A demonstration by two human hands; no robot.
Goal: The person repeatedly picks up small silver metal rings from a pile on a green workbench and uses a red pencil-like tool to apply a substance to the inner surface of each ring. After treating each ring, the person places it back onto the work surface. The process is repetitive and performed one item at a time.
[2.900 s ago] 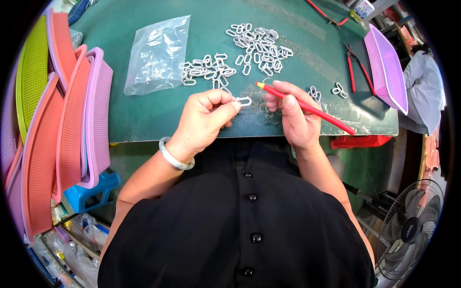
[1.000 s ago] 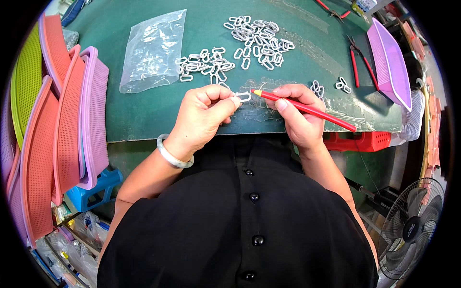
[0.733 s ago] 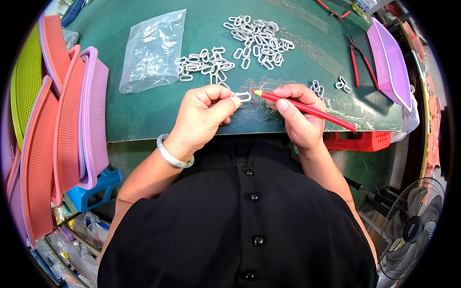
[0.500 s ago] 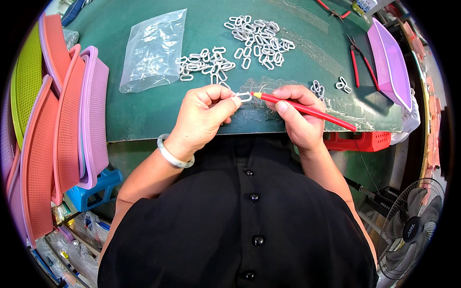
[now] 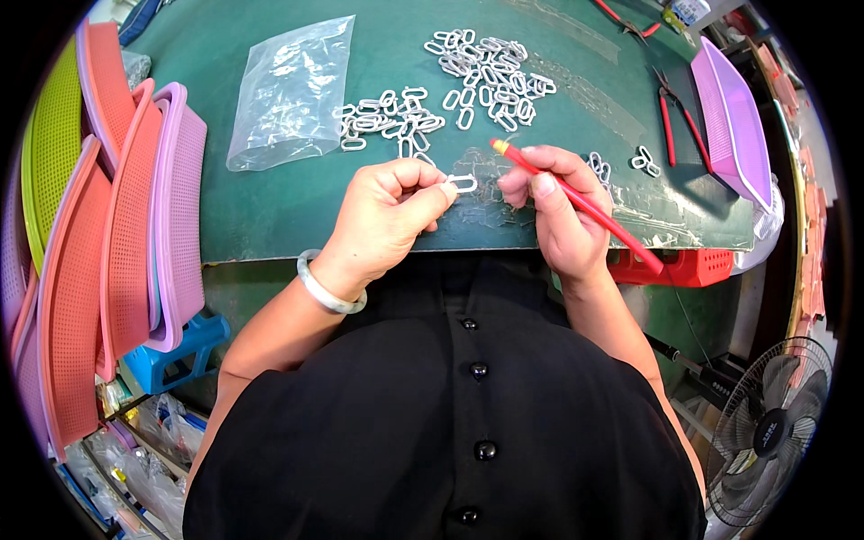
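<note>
Pinched between the thumb and fingers of my left hand point(image 5: 389, 214) is a pale oval link point(image 5: 463, 184), its free end sticking out to the right. My right hand point(image 5: 569, 211) is closed around a slim red pencil-like tool point(image 5: 621, 232) with a yellow band near its tip. The tool slants up to the left, and its tip stands apart from the link, above and to the right of it. Beyond my hands lie a smaller heap of pale oval links point(image 5: 391, 117) and a larger heap point(image 5: 490, 76), with several links hooked or lying together.
A clear plastic bag point(image 5: 292, 99) lies left on the green table point(image 5: 396, 45). Red-handled pliers point(image 5: 679, 121) and a purple basket point(image 5: 733, 126) are at the right. A few links point(image 5: 644, 162) lie near my right hand. Stacked coloured baskets point(image 5: 126, 216) stand left; a fan point(image 5: 770, 432) is lower right.
The red tool's tip has lifted away from the link, up and to the right, and the tool is now steeper. My left hand keeps its pinch on the link.
</note>
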